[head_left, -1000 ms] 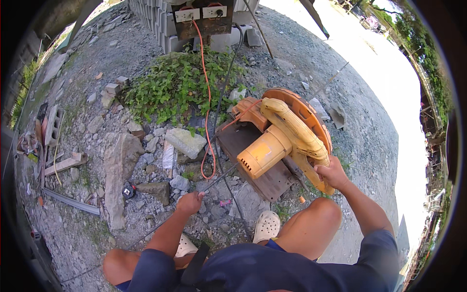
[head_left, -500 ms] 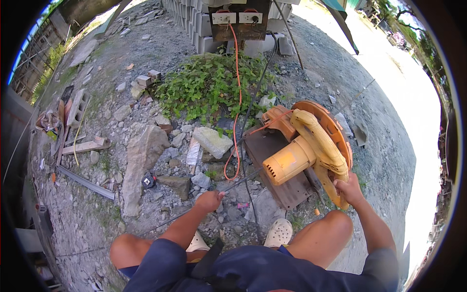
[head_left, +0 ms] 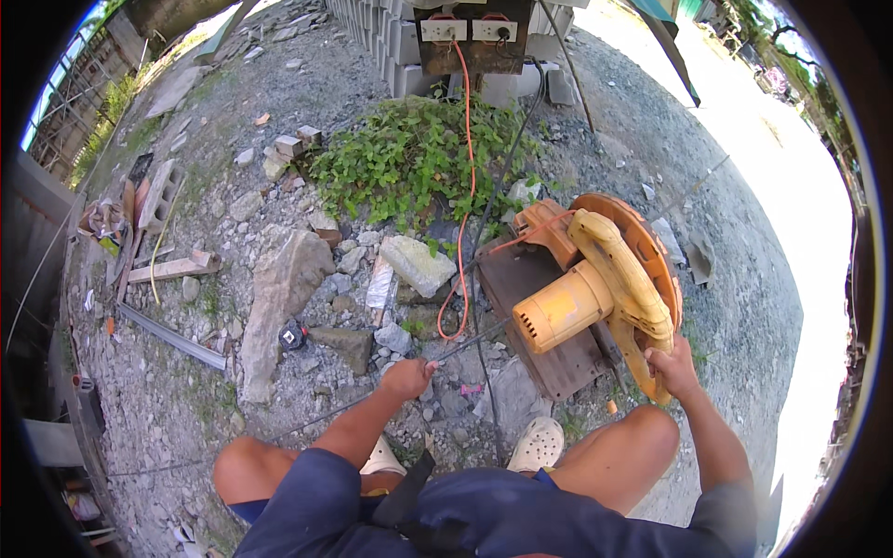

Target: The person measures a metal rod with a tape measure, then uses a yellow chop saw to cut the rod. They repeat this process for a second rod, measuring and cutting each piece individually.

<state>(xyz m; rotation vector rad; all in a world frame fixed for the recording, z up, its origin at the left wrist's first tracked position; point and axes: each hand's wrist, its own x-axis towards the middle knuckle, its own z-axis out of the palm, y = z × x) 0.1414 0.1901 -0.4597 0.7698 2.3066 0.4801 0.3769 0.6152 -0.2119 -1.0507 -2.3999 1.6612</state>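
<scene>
A yellow and orange chop saw stands on its dark metal base to the right of my feet. My right hand is closed round the lower end of its yellow handle. My left hand grips a long thin steel rod in front of my left knee. From the lower left the rod slants up past that hand to the saw's base, where the saw hides part of it. A thin length shows again beyond the saw's orange guard. The blade's contact with the rod is hidden.
An orange cord runs from an outlet board and loops near the saw. A black cable crosses the rubble. Rocks, a tape measure, a wood piece and leafy plants lie around.
The whole view has shifted slightly, so the scene sits a little further right. Both hands keep their holds, with no clear movement of the saw or rod.
</scene>
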